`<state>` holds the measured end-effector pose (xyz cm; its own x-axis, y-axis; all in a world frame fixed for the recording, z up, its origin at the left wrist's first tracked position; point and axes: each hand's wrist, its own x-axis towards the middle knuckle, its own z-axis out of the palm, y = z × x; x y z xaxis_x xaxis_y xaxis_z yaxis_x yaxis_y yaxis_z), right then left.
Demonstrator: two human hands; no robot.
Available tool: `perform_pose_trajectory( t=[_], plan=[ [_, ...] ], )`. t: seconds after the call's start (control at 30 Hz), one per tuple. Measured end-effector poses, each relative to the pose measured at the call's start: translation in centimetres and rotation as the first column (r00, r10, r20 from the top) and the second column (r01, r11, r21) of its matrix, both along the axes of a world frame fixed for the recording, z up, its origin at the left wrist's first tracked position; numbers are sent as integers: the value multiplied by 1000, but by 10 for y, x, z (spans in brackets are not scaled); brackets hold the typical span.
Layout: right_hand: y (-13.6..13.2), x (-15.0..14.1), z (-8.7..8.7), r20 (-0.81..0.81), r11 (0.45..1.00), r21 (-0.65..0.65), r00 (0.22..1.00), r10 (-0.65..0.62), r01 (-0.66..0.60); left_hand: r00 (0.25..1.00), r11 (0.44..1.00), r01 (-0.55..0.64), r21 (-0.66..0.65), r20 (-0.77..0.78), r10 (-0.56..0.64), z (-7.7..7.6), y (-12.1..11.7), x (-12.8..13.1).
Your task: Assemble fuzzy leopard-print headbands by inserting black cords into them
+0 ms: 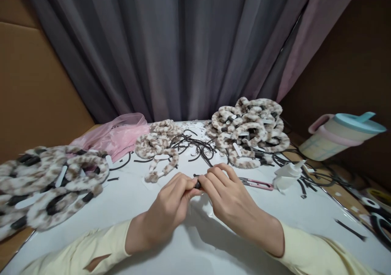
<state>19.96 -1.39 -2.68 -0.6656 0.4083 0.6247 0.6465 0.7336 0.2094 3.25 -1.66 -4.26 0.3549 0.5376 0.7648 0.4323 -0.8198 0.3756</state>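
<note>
My left hand (171,201) and my right hand (227,195) meet above the white tabletop. Both have their fingers closed in a pinch on a small black piece (198,184), mostly hidden by the fingertips. Just right of my right hand lie pink-handled scissors (259,184), their blades partly behind the hand. A white squeeze bottle (287,176) with a pointed tip is beside them. Beyond my hands lies a spotted furry ring (167,167) with a white tag. Thin black cords (200,146) are scattered behind it.
Spotted furry rings with black sections form a pile at the left (51,185) and another pile at the back right (250,128). A pink plastic bag (117,134) lies back left. A lidded tumbler (339,134) stands at right, near more black cords (330,177). Grey curtains (183,51) hang behind.
</note>
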Motion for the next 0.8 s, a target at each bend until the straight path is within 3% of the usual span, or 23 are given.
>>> perform_pose_trajectory(
  t=[0.1,0.23,0.57,0.7,0.8],
  plan=[
    [1,-1,1,42,998,-44,998,-47,49,999,997,-38,-71,16,39,1,4,1],
    [4,-3,-6,-17,996,-64,998,-61,60,998,992,-53,-118,27,57,0,4,4],
    [9,-1,-15,-174,998,11,983,-56,59,997,999,-21,34,70,18,2,15,11],
    [12,1,-19,-202,997,73,979,1,14,995,998,-13,-64,93,19,3,15,10],
    [13,3,-24,-234,992,127,972,24,6,991,973,-34,-230,116,62,4,16,9]
  ],
)
